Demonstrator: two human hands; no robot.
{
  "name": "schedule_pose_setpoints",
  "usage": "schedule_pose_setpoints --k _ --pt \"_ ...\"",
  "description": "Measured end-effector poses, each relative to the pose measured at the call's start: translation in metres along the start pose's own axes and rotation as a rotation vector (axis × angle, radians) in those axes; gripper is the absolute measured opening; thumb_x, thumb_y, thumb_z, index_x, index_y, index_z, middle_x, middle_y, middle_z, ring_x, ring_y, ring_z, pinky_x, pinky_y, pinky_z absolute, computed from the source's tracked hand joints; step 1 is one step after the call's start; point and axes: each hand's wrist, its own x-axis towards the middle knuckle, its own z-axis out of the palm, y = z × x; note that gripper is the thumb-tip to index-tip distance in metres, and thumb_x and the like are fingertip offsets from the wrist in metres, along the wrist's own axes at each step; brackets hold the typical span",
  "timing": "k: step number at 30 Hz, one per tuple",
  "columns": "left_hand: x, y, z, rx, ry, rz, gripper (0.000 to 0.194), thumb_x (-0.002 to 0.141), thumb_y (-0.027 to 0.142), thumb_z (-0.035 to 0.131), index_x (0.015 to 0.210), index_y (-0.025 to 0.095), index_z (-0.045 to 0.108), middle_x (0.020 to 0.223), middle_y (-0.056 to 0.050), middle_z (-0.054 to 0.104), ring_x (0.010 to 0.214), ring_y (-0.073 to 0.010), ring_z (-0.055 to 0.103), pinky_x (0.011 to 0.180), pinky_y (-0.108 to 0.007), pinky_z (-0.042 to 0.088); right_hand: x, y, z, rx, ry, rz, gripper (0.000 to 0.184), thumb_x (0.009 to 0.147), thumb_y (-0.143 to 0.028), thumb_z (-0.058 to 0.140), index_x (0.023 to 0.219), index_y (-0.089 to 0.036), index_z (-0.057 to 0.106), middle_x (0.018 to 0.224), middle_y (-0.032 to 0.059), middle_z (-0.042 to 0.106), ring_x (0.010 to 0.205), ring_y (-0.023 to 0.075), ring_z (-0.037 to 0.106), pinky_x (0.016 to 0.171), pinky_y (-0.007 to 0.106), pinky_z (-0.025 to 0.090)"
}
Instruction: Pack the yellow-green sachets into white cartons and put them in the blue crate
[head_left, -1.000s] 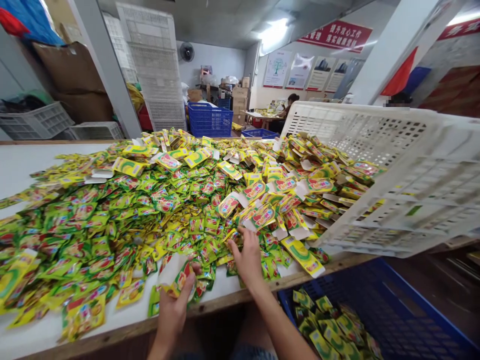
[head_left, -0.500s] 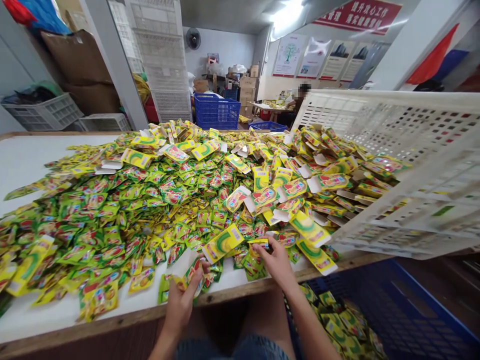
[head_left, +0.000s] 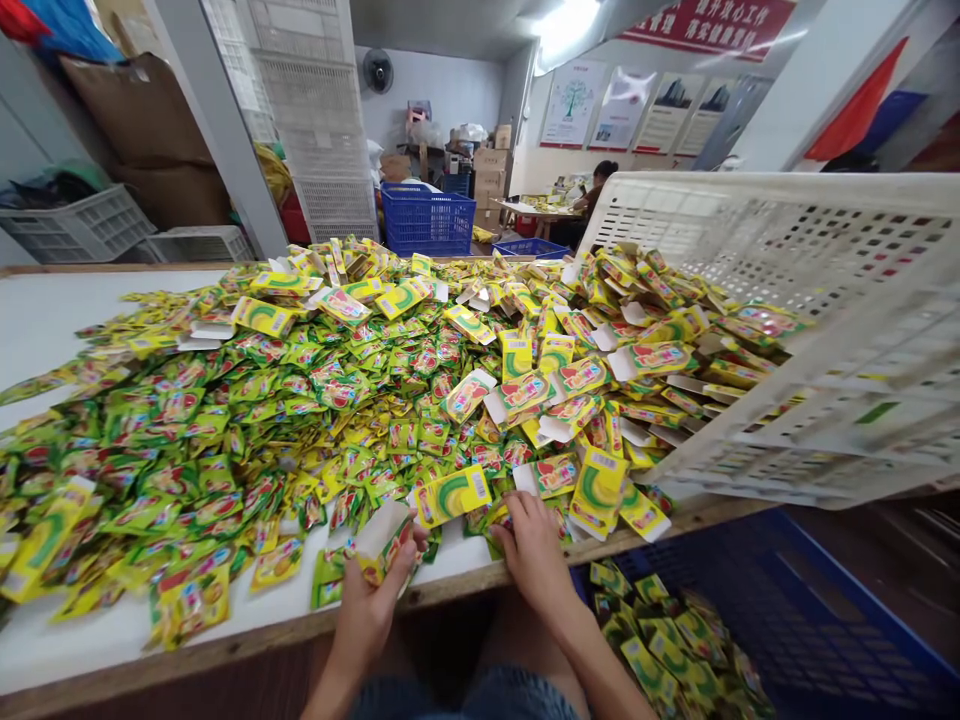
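Observation:
My left hand is closed around a small yellow-and-green carton with its white flap open, held tilted above the table's front edge. Its lower part is hidden by my fingers and thumb. To the right, my right hand is bent down over green-yellow sachets, its fingers and thumb drawn together on one; my fingers hide most of that sachet. Between and just beyond my hands lies a yellow carton. Another yellow carton rests right of my right hand.
A wide heap of sachets covers the white table. Cartons with open flaps pile toward a tipped white crate on the right. Below the wooden edge, a blue crate holds filled-looking packs. A person sits farther back.
My right hand has come down and slightly nearer over the sachets, its fingers now curled lower. A yellow carton to its right has turned more upright. My left hand still holds the open carton, raised slightly.

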Motion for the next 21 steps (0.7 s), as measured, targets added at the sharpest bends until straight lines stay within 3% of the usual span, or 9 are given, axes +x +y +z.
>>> schedule_pose_setpoints --k 6,9,12,16,19,21 --pt "0.005 0.000 0.006 0.040 -0.084 -0.003 0.031 0.075 0.041 0.065 0.087 0.013 0.069 0.076 -0.007 0.072 0.076 -0.0209 0.066 0.077 -0.030 0.051 -0.010 -0.003 0.009 0.035 0.085 0.001 0.023 0.081 -0.016 0.052 0.104 -0.018 0.050 0.103 0.0119 0.052 0.092 0.0268 0.049 0.077 0.040 0.041" --pt "0.008 -0.003 0.008 -0.018 -0.095 -0.023 0.030 0.075 0.039 0.066 0.089 0.013 0.068 0.076 -0.006 0.071 0.074 -0.0205 0.065 0.074 -0.030 0.051 -0.010 -0.004 0.009 -0.013 0.102 0.063 0.022 0.079 -0.017 0.054 0.101 -0.017 0.051 0.098 0.0126 0.054 0.088 0.0290 0.050 0.076 0.044 0.041" --pt "0.009 -0.007 0.007 -0.097 -0.127 -0.073 0.033 0.074 0.039 0.066 0.094 0.013 0.067 0.082 -0.008 0.072 0.077 -0.0220 0.066 0.078 -0.034 0.051 -0.010 -0.005 0.008 0.116 0.067 0.064 0.019 0.079 -0.014 0.050 0.098 -0.018 0.051 0.091 0.0098 0.055 0.087 0.0278 0.052 0.075 0.043 0.043" --pt "0.010 -0.008 0.005 -0.114 -0.158 -0.107 0.034 0.074 0.038 0.067 0.098 0.013 0.066 0.087 -0.010 0.072 0.079 -0.0226 0.066 0.080 -0.035 0.051 -0.012 0.001 0.007 0.388 0.067 0.054 0.035 0.078 -0.011 0.046 0.112 -0.019 0.044 0.104 0.0101 0.054 0.097 0.0242 0.054 0.081 0.038 0.047" --pt "0.010 -0.005 0.003 -0.077 -0.187 -0.098 0.030 0.076 0.037 0.066 0.093 0.013 0.067 0.085 -0.009 0.072 0.081 -0.0225 0.065 0.081 -0.034 0.050 -0.012 0.009 0.004 0.382 0.039 0.092 0.031 0.077 -0.014 0.047 0.108 -0.018 0.049 0.106 0.0126 0.055 0.102 0.0271 0.054 0.084 0.040 0.046" --pt "0.011 -0.003 0.003 -0.040 -0.214 -0.088 0.026 0.077 0.037 0.064 0.088 0.013 0.067 0.080 -0.008 0.071 0.080 -0.0215 0.065 0.079 -0.032 0.049 -0.011 0.012 -0.002 0.415 -0.036 0.107 0.026 0.079 -0.016 0.047 0.104 -0.018 0.049 0.099 0.0110 0.059 0.094 0.0268 0.057 0.080 0.040 0.046"
